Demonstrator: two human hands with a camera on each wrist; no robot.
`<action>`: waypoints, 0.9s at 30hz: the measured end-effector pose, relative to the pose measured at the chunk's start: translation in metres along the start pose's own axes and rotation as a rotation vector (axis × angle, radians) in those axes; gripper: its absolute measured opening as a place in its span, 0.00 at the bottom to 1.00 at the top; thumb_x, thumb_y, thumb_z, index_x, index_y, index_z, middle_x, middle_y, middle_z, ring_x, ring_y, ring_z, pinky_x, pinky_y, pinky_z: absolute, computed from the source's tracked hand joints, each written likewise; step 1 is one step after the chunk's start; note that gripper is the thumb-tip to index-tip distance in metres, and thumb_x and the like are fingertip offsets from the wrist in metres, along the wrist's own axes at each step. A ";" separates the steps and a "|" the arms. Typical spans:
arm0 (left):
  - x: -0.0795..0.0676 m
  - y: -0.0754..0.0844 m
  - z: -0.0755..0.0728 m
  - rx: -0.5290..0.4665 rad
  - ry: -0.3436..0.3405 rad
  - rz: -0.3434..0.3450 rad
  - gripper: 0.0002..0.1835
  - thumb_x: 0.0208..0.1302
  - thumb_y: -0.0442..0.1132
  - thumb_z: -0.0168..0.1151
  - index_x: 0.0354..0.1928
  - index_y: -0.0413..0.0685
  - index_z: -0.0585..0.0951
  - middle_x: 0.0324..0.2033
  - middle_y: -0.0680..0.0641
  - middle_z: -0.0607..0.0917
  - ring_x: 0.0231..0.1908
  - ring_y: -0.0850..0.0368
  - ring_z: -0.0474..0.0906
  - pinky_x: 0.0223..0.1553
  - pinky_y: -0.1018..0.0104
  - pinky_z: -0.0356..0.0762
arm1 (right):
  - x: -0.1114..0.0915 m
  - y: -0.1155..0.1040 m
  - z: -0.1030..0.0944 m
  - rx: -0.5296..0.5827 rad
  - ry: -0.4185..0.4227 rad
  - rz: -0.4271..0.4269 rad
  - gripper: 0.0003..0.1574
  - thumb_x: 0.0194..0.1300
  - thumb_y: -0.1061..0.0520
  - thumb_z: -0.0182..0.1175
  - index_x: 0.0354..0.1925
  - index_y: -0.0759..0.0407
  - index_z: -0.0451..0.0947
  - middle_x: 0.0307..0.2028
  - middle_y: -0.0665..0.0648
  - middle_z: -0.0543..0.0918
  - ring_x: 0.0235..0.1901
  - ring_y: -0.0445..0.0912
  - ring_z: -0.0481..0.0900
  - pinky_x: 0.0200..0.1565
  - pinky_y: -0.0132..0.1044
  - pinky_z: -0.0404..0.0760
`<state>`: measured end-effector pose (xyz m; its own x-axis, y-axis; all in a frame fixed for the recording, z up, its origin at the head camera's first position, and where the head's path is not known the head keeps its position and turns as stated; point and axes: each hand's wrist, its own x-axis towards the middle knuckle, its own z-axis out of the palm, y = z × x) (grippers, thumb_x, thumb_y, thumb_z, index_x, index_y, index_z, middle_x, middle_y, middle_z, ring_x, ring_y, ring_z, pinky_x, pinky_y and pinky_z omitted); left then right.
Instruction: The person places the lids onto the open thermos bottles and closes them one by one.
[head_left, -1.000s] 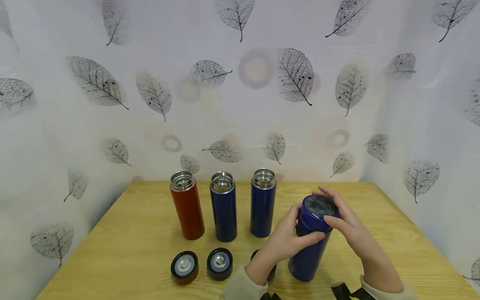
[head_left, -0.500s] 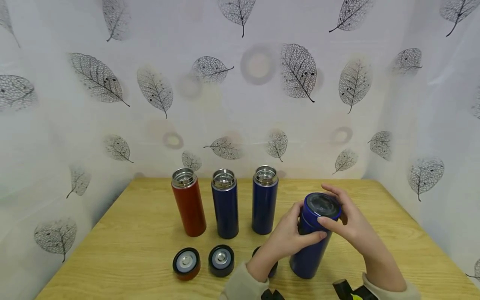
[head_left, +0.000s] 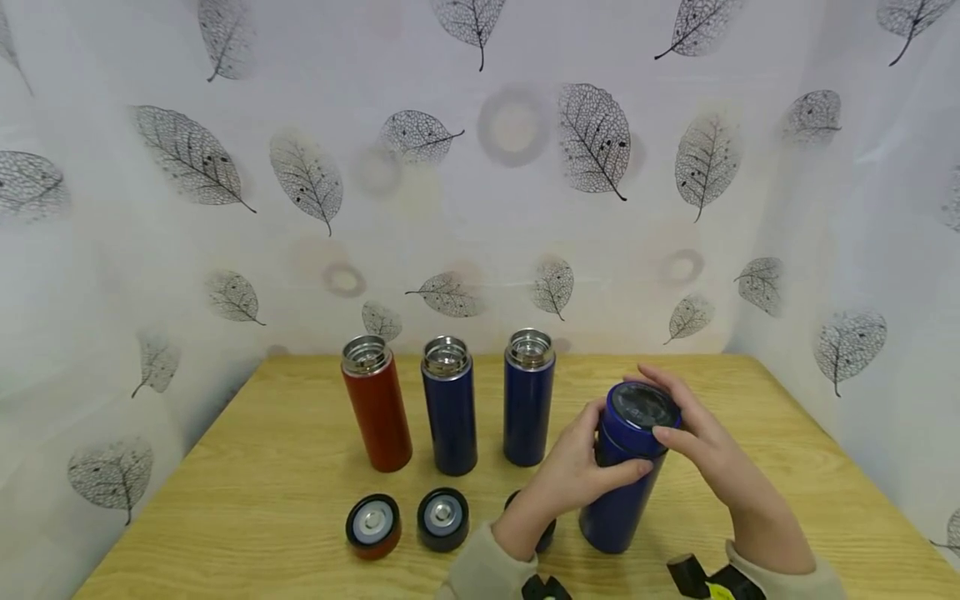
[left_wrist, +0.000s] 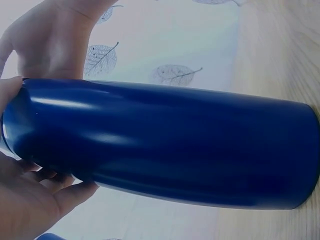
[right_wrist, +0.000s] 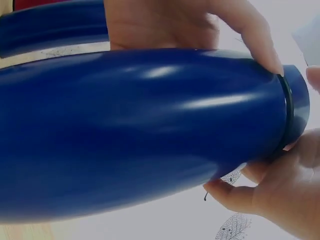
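A dark blue thermos bottle (head_left: 615, 512) stands near the front right of the table in the head view, leaning slightly there. My left hand (head_left: 577, 475) grips its upper body, thumb across the near side. Around its blue lid (head_left: 641, 406) are the fingers and thumb of my right hand (head_left: 708, 446). The lid has a dark, glossy top. In the right wrist view a dark line separates the lid (right_wrist: 301, 102) from the bottle body (right_wrist: 140, 125). The far fingers of the left hand are hidden behind the bottle.
Left of my hands stand an open red bottle (head_left: 381, 417) and two open blue bottles (head_left: 452, 425) (head_left: 527, 412). In front lie a red-sided lid (head_left: 373, 525) and a dark lid (head_left: 442, 518), undersides up. Another dark lid (head_left: 546, 537) is partly behind my left wrist.
My right thumb shifted left along the lid's edge, then back to the right, while the right hand stayed at the lid. The left hand and bottle hold their place; the head view moved slightly.
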<state>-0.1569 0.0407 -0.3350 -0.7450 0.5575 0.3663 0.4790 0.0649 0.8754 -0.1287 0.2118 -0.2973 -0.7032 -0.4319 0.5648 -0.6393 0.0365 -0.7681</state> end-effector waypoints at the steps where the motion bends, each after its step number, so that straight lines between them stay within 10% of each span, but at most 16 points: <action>1: 0.000 0.000 0.000 -0.002 0.001 0.000 0.34 0.53 0.44 0.64 0.60 0.50 0.60 0.49 0.55 0.71 0.44 0.67 0.70 0.42 0.72 0.71 | 0.000 0.000 -0.001 0.030 -0.017 -0.018 0.35 0.59 0.77 0.34 0.65 0.69 0.43 0.59 0.54 0.62 0.55 0.41 0.64 0.49 0.26 0.67; 5: 0.000 0.001 0.001 -0.007 0.013 0.013 0.33 0.53 0.43 0.64 0.60 0.49 0.60 0.48 0.55 0.72 0.44 0.67 0.70 0.42 0.71 0.71 | 0.000 -0.002 -0.002 0.024 0.001 -0.007 0.36 0.58 0.77 0.39 0.64 0.68 0.46 0.56 0.56 0.65 0.52 0.42 0.68 0.47 0.28 0.70; 15: 0.000 -0.001 0.000 -0.009 0.022 0.045 0.32 0.54 0.43 0.63 0.60 0.51 0.61 0.48 0.55 0.72 0.45 0.66 0.70 0.42 0.71 0.71 | 0.005 -0.007 0.010 -0.443 0.191 0.290 0.37 0.54 0.62 0.61 0.60 0.59 0.57 0.50 0.58 0.68 0.47 0.40 0.67 0.46 0.38 0.68; 27: 0.000 0.000 0.001 -0.010 0.012 0.027 0.33 0.54 0.44 0.64 0.60 0.49 0.60 0.48 0.54 0.72 0.46 0.66 0.70 0.44 0.70 0.70 | 0.000 -0.005 0.002 -0.018 0.032 0.012 0.38 0.57 0.77 0.43 0.64 0.69 0.45 0.57 0.56 0.64 0.53 0.42 0.67 0.47 0.28 0.69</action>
<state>-0.1563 0.0412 -0.3350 -0.7375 0.5488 0.3936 0.4945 0.0419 0.8682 -0.1250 0.2101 -0.2933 -0.7203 -0.4027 0.5648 -0.6358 0.0578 -0.7697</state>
